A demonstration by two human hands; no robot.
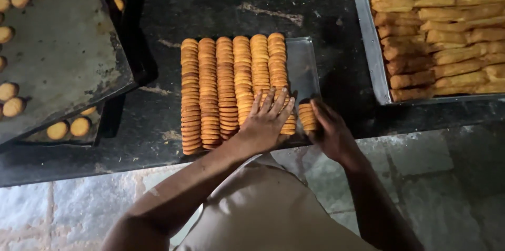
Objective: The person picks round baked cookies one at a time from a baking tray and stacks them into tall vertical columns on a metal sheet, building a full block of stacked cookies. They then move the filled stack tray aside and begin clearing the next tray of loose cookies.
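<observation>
Both hands work at the shallow steel tray [304, 61]: left hand [265, 120] flat, fingers spread, bracing upright rows of round golden biscuits [231, 80], right hand [327, 127] pressing a short biscuit stack [306, 116] alongside them.

Round golden-brown biscuits [234, 85] standing on edge, packed tight in six long rows on a flat shiny metal tray [302, 67] on the dark surface, a short seventh stack of biscuits [306, 116] standing at the tray's near right corner
</observation>
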